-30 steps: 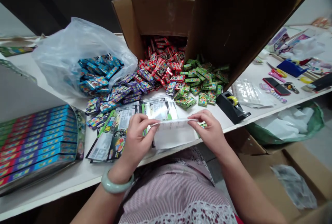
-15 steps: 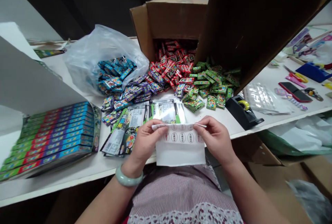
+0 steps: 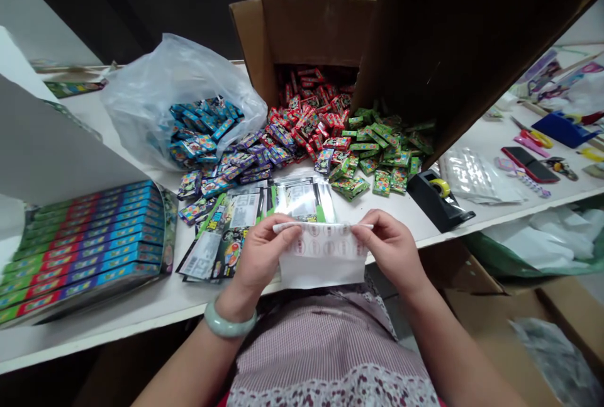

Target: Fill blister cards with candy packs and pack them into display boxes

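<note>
Both my left hand point(image 3: 259, 250) and my right hand point(image 3: 389, 246) pinch the top edge of a white sheet of round printed labels point(image 3: 323, 259), which hangs curled just above the table. Directly below my left hand lie printed card sheets point(image 3: 219, 245). Clear plastic sleeves point(image 3: 302, 200) sit beyond the label sheet. Past them spread heaps of small packets in blue point(image 3: 202, 133), purple point(image 3: 240, 161), red point(image 3: 306, 119) and green point(image 3: 384, 152). A pale green bangle point(image 3: 229, 325) circles my left wrist.
A brown cardboard box point(image 3: 302, 29) lies open behind the packets, beside a clear plastic bag point(image 3: 155, 102). Stacked boxes point(image 3: 89, 250) stand at left, a black tape dispenser point(image 3: 438, 199) at right. Scissors point(image 3: 531, 139) and a phone point(image 3: 531, 165) lie further right.
The label sheet has tilted, curling its printed rows away from view. My hands stay on its top edge. The whole view has shifted slightly.
</note>
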Motion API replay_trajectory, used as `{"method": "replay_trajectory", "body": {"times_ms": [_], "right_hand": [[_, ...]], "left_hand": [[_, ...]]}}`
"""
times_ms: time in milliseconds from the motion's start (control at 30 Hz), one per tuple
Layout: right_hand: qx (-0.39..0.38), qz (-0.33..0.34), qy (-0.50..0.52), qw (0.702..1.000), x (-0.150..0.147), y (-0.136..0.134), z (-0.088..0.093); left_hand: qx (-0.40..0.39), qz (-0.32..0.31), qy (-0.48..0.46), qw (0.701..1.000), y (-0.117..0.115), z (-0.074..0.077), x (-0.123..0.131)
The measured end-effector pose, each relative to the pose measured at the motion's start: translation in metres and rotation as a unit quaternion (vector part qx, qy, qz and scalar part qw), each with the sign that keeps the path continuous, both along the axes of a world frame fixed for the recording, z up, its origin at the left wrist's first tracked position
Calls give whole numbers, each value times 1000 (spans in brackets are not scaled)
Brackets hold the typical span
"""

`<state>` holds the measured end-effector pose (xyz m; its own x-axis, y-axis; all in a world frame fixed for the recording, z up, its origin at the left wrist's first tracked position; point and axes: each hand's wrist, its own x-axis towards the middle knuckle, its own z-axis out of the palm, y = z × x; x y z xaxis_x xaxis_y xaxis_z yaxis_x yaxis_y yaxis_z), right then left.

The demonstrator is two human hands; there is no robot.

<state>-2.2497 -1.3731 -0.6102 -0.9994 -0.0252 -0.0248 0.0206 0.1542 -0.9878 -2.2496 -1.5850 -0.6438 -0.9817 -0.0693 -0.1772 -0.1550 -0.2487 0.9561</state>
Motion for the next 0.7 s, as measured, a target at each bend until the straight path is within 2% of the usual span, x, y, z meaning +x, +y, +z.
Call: {"method": "replay_trajectory", "body": {"times_ms": [100,167,267,333,500,700], "right_hand": [[-26,25,-53,998,-4,6,-1],[-8,75,-59,995,-9,12,2],[98,170,-20,980,-17,17,11],[168,205,13,964,-21,15,17],[229,216,32,949,-26,1,21],[204,245,-1,948,-25,0,24]], "left_hand": [[-5,-12,-31,999,0,2,1],[-32,-15,-8,999,0,6,1],[-91,-46,68,992,1,13,1],[-114,-73,110,985,3,18,1],[-100,-80,130,983,6,21,0],[-113,-66,51,990,2,16,1]]}}
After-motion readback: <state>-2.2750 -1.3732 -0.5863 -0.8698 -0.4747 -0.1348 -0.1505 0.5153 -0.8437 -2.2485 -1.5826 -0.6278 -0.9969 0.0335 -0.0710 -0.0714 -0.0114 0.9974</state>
